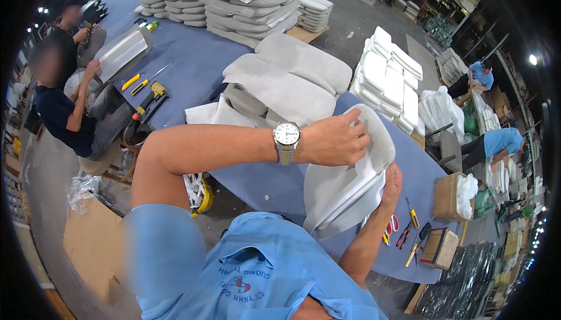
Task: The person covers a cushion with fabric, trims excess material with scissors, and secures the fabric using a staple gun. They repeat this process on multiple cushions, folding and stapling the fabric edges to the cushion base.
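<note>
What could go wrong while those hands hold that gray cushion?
The metal watch above the left hand might snag the gray cushion's fabric. The right forearm is close to the red-handled scissors, so it could bump them. And that tall cushion stack at the back might topple if someone knocked it.

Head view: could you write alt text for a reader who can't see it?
A person's left hand and right hand grip a pale cushion over a blue table. Grey cushions are stacked beyond, with hand tools at both sides.
</note>
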`<state>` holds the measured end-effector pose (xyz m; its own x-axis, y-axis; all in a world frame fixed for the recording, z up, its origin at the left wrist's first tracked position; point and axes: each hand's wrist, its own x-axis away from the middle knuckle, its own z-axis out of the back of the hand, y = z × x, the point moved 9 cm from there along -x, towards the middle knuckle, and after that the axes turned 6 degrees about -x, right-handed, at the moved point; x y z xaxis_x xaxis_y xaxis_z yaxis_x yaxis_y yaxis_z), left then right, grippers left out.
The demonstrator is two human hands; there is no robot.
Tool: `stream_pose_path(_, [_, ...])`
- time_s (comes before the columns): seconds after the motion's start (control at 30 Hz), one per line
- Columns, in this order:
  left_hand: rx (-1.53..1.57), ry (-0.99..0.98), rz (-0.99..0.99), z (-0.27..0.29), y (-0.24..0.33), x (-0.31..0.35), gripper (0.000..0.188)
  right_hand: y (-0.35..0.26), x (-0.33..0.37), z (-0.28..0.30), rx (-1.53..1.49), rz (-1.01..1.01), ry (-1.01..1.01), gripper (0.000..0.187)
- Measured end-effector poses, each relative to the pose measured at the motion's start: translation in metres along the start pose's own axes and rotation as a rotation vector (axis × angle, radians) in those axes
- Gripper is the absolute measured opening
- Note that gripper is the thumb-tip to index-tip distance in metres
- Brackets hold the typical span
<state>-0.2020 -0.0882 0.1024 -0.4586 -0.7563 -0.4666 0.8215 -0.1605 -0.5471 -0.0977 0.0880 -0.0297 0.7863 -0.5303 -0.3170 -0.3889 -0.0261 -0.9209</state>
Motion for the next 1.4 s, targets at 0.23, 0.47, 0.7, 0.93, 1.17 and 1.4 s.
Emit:
stream_pose_path(0.23, [0.151, -0.129, 0.046, -0.004, -0.018, -0.014, 0.012, -0.003, 0.008, -0.016, 0.065, -0.106, 0.057, 0.047])
stream_pose_path(0.47, [1.062, -0.201, 0.155, -0.015, -0.063, -0.025, 0.048, -0.030, -0.033, -0.089, 0.305, 0.018, -0.402, 0.034])
stream_pose_path(0.7, [1.423, -0.473, 0.291, -0.063, -0.070, -0.011, 0.054, -0.069, -0.033, -0.080, 0.604, 0.211, 0.075, 0.016])
stream_pose_path(0.93, [1.342, -0.516, 0.398, -0.085, -0.084, 0.004, 0.048, -0.097, 0.019, -0.116, 0.753, 0.525, 0.320, 0.013])
stream_pose_path(1.17, [1.350, -0.501, 0.432, -0.073, -0.078, 0.003, 0.045, -0.063, -0.005, -0.104, 0.610, 0.354, 0.359, 0.012])
stream_pose_path(1.4, [1.281, -0.518, 0.449, -0.064, -0.076, 0.007, 0.049, -0.060, -0.015, -0.103, 0.462, 0.219, 0.300, 0.011])
